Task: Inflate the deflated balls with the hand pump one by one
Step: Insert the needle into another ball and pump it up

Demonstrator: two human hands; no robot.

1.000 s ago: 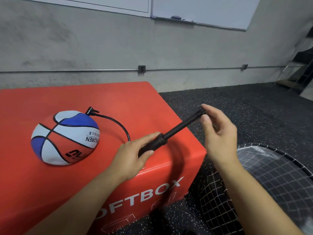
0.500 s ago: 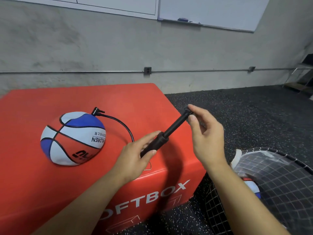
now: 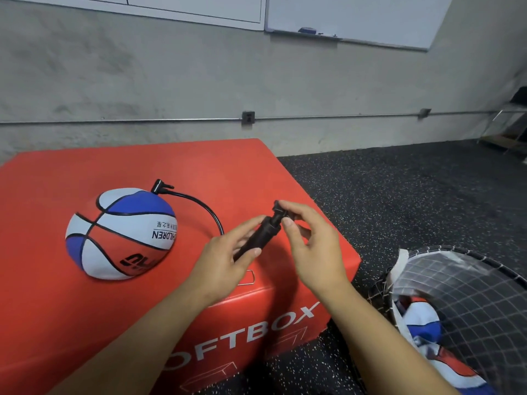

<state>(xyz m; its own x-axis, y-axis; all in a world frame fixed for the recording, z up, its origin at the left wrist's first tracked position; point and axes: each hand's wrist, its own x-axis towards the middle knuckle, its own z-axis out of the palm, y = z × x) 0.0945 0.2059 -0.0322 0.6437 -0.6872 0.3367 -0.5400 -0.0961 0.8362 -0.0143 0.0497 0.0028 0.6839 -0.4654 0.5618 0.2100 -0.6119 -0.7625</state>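
A partly flat red, white and blue ball lies on the red soft box. A black hose runs from a connector at the ball's top to the black hand pump. My left hand grips the pump's barrel, which tilts up to the right. My right hand pinches the pump's handle at the upper end, and the piston rod is almost fully inside the barrel.
A black mesh basket stands on the dark speckled floor at the right, with another limp red, white and blue ball inside. A grey wall with a pipe and whiteboards rises behind the box.
My right hand has pushed the pump handle down and left, so the long extended rod has slid into the barrel. The view has shifted right, showing more of the basket.
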